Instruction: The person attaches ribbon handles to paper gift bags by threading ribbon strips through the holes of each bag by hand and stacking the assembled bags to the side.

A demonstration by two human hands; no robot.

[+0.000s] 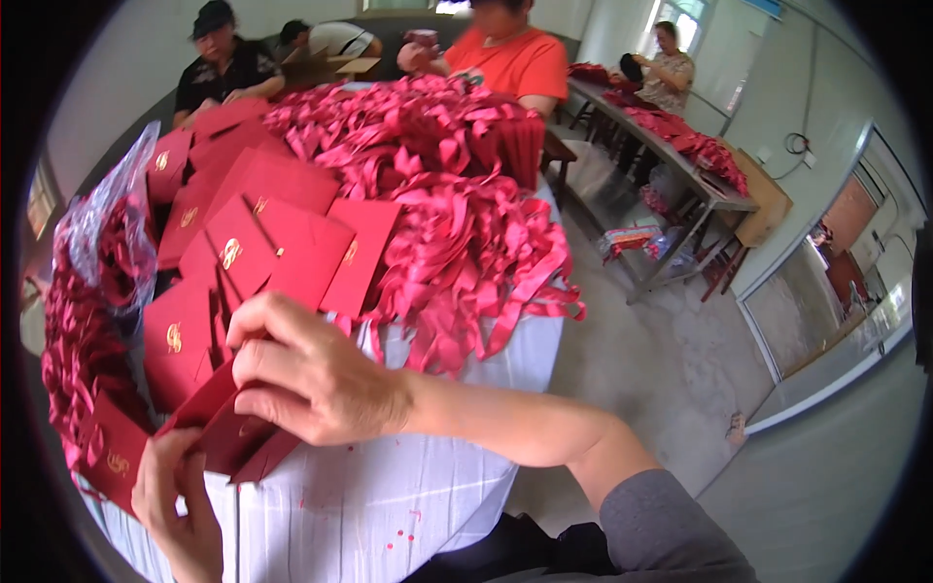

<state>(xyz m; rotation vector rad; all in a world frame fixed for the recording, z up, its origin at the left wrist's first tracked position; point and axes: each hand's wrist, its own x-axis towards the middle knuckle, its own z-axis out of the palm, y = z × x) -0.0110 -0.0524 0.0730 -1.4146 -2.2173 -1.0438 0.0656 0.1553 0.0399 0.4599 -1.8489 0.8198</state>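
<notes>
Low on the left, I have a red paper gift bag (225,442) between both hands, its mouth partly spread. My left hand (175,500) grips its near left edge, with fingers bent round the card. My right hand (316,374) comes in from the right, and its curled fingers and thumb pinch the upper edge. Just beyond my hands lies a pile of flat red bags (277,243) with gold emblems. Another red bag (112,452) with a gold mark rests beside my left hand. What my fingertips press inside the bag is hidden.
A big heap of red ribbons (437,194) covers the table's far side. More ribbon and clear plastic (107,233) line the left edge. White cloth (369,505) covers the table. Several people sit or bend around it; a second table (671,146) with red material stands right.
</notes>
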